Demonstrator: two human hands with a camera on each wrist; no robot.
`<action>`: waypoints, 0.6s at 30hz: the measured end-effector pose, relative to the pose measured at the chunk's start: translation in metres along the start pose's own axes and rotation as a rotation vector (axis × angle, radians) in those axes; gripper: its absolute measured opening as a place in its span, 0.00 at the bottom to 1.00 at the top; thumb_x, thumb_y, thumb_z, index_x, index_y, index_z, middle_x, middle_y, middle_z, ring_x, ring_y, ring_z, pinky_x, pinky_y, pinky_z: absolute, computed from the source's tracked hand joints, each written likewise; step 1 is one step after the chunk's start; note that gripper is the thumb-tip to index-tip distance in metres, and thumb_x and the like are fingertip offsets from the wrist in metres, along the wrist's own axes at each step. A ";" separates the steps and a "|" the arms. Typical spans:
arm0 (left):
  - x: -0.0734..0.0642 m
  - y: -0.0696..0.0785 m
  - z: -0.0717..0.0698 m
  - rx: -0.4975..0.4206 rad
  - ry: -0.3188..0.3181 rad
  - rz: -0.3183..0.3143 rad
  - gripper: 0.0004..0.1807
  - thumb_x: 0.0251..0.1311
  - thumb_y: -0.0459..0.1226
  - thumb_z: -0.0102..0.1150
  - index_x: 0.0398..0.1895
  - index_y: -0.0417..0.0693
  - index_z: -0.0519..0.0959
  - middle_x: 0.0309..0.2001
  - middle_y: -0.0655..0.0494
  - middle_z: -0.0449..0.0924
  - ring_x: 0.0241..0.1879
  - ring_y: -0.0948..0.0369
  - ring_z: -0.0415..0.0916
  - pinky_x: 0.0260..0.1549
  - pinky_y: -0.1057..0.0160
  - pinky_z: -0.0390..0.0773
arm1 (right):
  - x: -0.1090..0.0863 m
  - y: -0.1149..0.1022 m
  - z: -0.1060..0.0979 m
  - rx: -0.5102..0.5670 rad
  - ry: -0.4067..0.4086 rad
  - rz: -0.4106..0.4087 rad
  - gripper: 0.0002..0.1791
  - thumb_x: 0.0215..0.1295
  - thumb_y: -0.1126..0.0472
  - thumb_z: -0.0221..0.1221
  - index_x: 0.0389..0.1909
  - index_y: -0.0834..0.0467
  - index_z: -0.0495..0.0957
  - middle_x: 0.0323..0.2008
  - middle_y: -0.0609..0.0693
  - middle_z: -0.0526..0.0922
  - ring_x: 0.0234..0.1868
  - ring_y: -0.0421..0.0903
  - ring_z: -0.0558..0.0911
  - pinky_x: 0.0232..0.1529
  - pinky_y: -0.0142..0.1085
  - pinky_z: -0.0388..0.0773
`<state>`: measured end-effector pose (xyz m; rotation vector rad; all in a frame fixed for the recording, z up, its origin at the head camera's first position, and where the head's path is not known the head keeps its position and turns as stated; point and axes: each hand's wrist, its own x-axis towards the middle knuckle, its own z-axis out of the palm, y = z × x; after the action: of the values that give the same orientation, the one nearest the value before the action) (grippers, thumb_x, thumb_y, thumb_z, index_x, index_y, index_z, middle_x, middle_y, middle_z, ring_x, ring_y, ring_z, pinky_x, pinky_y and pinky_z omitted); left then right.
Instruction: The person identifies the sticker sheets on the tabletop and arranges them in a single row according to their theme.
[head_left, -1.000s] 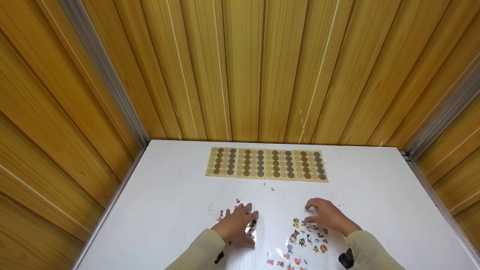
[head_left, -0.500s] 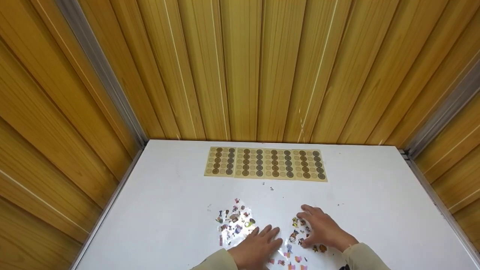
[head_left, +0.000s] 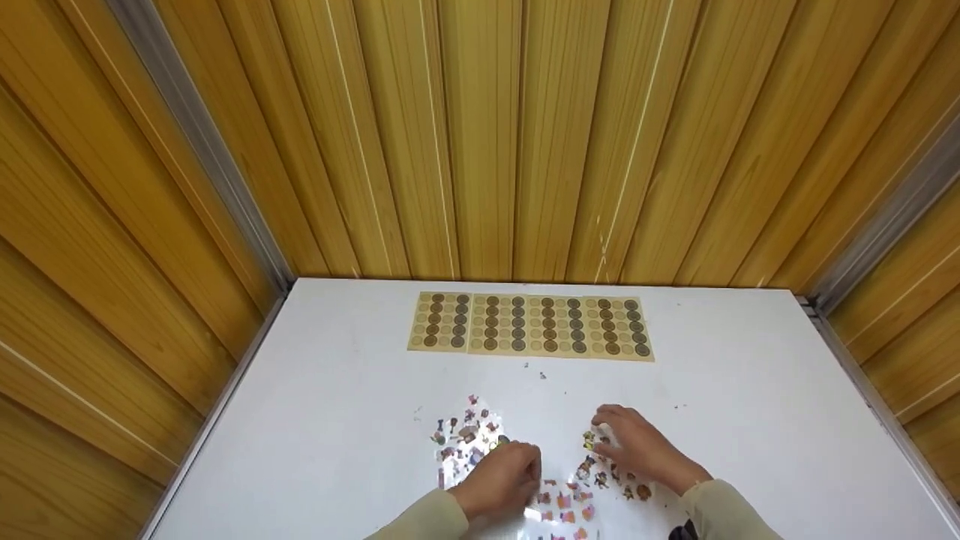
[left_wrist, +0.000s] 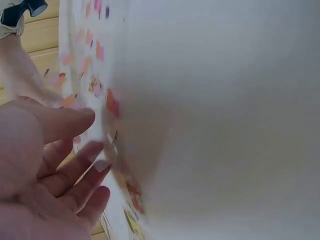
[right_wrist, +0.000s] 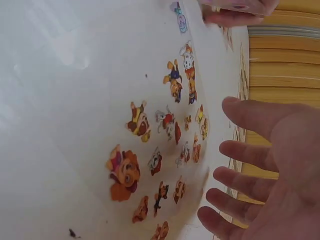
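Three groups of small cartoon stickers on clear film lie on the white table. In the head view my left hand (head_left: 499, 480) has bent fingers beside the pink stickers (head_left: 567, 504), at the edge of the mixed stickers (head_left: 469, 433). The left wrist view shows its thumb and loosely bent fingers (left_wrist: 80, 172) apart, close to the film's edge. My right hand (head_left: 637, 446) hovers over the puppy stickers (head_left: 600, 478), covering part of them. Its fingers (right_wrist: 240, 152) spread nearly straight in the right wrist view, beside the puppy stickers (right_wrist: 125, 172), with nothing between them.
Tan paper sheets (head_left: 525, 326) printed with rows of round brown, grey and pale circles lie in a row at the table's far side. Tiny scraps (head_left: 542, 375) sit in front of them. Wood-pattern panel walls (head_left: 487, 150) enclose the white table (head_left: 337, 420).
My left hand has left the mixed stickers, moved right and nearer, then bent its fingers. The pink stickers have shifted slightly away from me. My right hand dipped toward the puppy stickers, then lifted slightly.
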<state>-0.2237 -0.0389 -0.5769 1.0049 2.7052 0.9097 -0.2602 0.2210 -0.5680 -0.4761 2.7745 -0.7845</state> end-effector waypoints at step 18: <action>0.019 -0.010 -0.026 -0.782 0.355 -0.356 0.16 0.58 0.24 0.60 0.46 0.37 0.68 0.37 0.42 0.83 0.35 0.50 0.83 0.28 0.69 0.80 | 0.010 -0.020 -0.009 0.795 0.027 0.117 0.28 0.67 0.56 0.59 0.61 0.69 0.66 0.47 0.59 0.81 0.42 0.48 0.84 0.44 0.43 0.84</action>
<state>-0.2514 -0.0460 -0.5596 0.2092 2.2539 1.9542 -0.2666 0.2053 -0.5508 -0.1412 2.2094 -1.7264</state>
